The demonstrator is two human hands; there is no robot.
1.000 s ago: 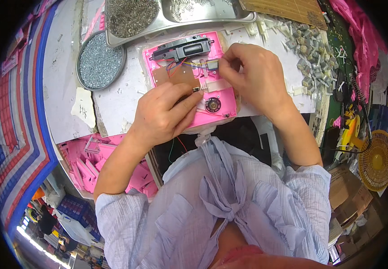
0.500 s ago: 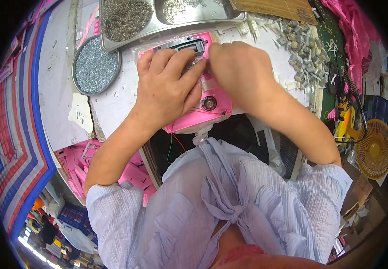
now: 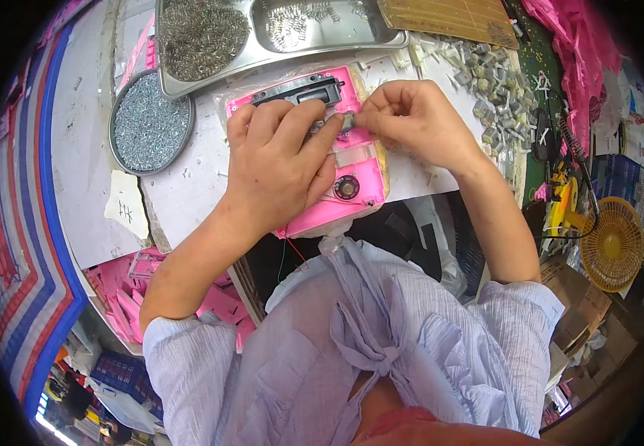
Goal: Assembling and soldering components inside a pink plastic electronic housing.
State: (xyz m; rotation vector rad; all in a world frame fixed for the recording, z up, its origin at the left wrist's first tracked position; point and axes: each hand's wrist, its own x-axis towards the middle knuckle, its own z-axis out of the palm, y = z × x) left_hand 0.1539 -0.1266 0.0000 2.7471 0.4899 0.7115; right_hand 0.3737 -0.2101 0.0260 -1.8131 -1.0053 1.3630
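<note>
Near, wide head-height fisheye view (left camera of two), down onto the worktable (image 3: 204, 145)

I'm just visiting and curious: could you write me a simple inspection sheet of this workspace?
Surface: white table, with small bits scattered on it.
Job's things: pink case with a black part, a round speaker and a small grey part.
Clutter: metal tray of springs; round bowl of small metal pieces; heap of grey and white parts; cardboard.
Hands: left hand over the case; right hand with fingertips at the grey part, grip unclear.
Cables: red wire and green wire hanging below the case.
Surroundings: yellow fan at right; striped sheet at left.
</note>
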